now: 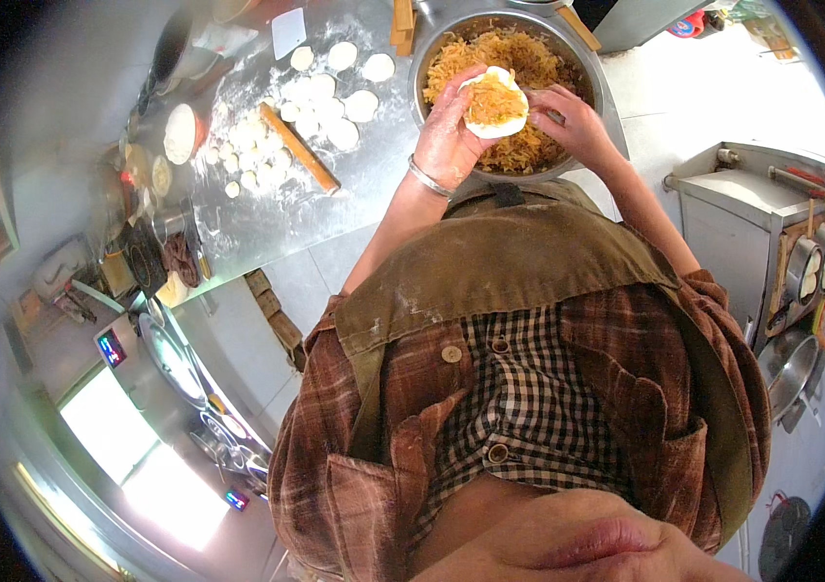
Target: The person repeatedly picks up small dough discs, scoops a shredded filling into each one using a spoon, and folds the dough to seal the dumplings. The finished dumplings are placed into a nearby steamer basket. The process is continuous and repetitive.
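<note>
My left hand (449,138) cups a round white dough wrapper (487,132) with shredded orange-brown filling (494,102) spread over its middle. At the wrapper's right edge are the fingertips of my right hand (574,125), curled inward. Whether they pinch the dough or hold something small is not clear. Both hands are above a large steel bowl (417,80), which holds a heap of the same shredded filling (503,47).
Left of the bowl, a floured metal table (252,236) carries a wooden rolling pin (300,149), flat dough rounds (343,134), small dough pieces (245,156), a flour bowl (180,134) and a white scraper (289,33). A steel cabinet (733,193) stands at the right.
</note>
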{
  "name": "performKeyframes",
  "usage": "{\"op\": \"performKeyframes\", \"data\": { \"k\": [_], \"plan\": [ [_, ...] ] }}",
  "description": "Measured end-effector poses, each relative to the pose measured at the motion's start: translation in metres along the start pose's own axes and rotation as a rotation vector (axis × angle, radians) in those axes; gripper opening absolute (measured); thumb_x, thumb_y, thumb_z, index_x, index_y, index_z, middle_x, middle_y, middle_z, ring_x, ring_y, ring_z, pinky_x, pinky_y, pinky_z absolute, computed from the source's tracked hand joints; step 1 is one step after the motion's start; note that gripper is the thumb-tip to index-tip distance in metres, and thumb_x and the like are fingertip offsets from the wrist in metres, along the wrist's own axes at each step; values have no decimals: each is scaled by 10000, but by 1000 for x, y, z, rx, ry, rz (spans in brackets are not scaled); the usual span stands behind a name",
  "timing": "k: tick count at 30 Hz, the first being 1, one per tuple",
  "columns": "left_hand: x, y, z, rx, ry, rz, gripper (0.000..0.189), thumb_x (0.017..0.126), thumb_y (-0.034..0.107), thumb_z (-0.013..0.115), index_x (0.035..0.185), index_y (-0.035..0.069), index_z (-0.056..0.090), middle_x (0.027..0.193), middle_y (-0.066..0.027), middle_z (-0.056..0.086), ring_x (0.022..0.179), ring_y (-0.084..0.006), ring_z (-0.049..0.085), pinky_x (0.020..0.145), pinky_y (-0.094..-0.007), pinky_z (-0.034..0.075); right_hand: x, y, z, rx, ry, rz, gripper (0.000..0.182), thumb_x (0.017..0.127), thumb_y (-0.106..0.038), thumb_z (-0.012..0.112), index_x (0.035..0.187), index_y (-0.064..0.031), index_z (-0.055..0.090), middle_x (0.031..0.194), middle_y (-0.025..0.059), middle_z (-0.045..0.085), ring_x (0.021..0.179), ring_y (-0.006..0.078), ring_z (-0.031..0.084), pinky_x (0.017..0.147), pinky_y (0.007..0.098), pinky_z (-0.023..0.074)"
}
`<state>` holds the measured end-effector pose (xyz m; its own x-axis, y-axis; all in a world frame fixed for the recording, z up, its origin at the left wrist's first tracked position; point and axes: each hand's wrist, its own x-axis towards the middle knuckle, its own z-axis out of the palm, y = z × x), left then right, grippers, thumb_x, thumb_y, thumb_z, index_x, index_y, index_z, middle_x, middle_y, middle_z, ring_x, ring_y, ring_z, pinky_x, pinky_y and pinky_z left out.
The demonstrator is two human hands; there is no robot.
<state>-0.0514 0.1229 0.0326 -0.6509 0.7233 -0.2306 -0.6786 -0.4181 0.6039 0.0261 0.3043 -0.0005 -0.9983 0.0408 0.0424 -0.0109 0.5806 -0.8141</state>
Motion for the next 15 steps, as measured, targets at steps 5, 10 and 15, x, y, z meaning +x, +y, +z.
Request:
{"op": "performKeyframes", "data": {
  "k": [5,10,15],
  "plan": [
    [-2,0,1,15,-5,-2,387,888,236,442,1230,70,366,1200,-108,457,1101,-245,472,887,-419,442,3,-13,13,628,50,63,331,770,-82,591,1085,-3,531,1028,55,560,925,141,536,836,274,414],
    [-6,2,6,51,6,-6,372,889,209,441,1227,68,371,1197,-109,456,1095,-236,477,870,-405,459,4,-10,17,693,103,86,309,774,-77,590,1070,-5,541,993,44,560,914,125,530,835,267,415],
    [-4,0,3,65,16,-31,337,894,173,427,1215,75,392,1194,-105,456,1077,-227,491,850,-388,476,5,-10,18,671,183,69,201,785,-89,588,964,1,572,927,28,561,863,109,532,795,250,423]
  ]
}}
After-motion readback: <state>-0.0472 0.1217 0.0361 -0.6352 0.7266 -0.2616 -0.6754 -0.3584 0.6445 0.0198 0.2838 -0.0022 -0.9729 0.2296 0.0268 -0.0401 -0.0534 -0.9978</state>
